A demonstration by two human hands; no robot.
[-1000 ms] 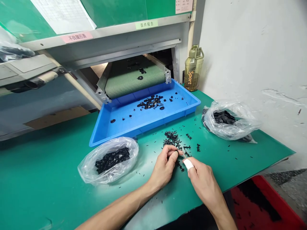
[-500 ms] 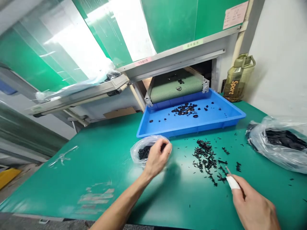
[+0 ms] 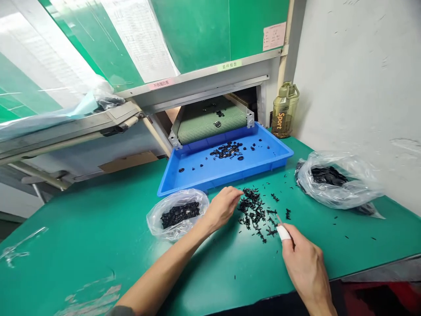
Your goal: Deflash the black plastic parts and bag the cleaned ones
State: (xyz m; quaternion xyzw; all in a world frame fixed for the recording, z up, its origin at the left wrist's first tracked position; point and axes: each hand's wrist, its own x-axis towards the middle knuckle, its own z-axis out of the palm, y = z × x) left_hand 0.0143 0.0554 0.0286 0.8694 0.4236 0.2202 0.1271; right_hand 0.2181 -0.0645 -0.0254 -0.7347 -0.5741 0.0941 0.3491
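My left hand (image 3: 224, 206) reaches past the clear plastic bag (image 3: 151, 219) to the left edge of a heap of small black plastic parts (image 3: 255, 210). Its fingertips are drawn together at the heap; whatever lies between them is hidden. Black pieces (image 3: 180, 214) fill the open bag beside my left wrist. On the heap's near right side, my right hand (image 3: 304, 259) is closed around a thin tool (image 3: 279, 219), of which just a slim tip shows. White tape (image 3: 283, 232) wraps the thumb of that hand.
Behind the heap, a blue tray (image 3: 197, 182) holds black round parts, below the end of a green conveyor belt (image 3: 213, 125). A second plastic bag of black pieces (image 3: 329, 176) lies at right. A water bottle (image 3: 284, 112) stands by the wall. Loose black bits dot the green table (image 3: 108, 210).
My left hand has moved from above the plastic bag to the heap's left edge. My right hand keeps its hold on the tool near the heap. The view has turned right.
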